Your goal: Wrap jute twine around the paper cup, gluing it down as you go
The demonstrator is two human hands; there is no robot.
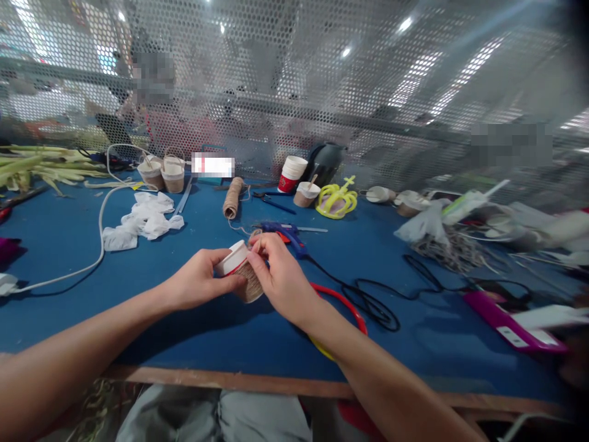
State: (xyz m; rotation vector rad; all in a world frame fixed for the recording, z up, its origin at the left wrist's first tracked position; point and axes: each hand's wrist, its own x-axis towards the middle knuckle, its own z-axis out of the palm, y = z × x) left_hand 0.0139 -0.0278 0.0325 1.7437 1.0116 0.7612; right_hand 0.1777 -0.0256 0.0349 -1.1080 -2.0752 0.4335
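Observation:
A paper cup (248, 283) is tilted between my hands, its lower part wrapped in brown twine and its upper part white with a red line. My left hand (200, 279) grips the cup's left side, thumb in front. On the right side, my right hand (278, 270) has thumb and forefinger pinched together at the twine near the rim. A strand runs back from there toward the twine roll (233, 197). Just behind my right hand lies a blue glue gun (288, 232) with an orange part.
Twine-wrapped cups (173, 175), stacked white-and-red cups (292, 174), pliers (276, 201) and a yellow crown-like piece (337, 199) stand or lie toward the back. Crumpled white pieces (150, 216) are left. Black cable (380, 307) and a purple power strip (510, 322) are right.

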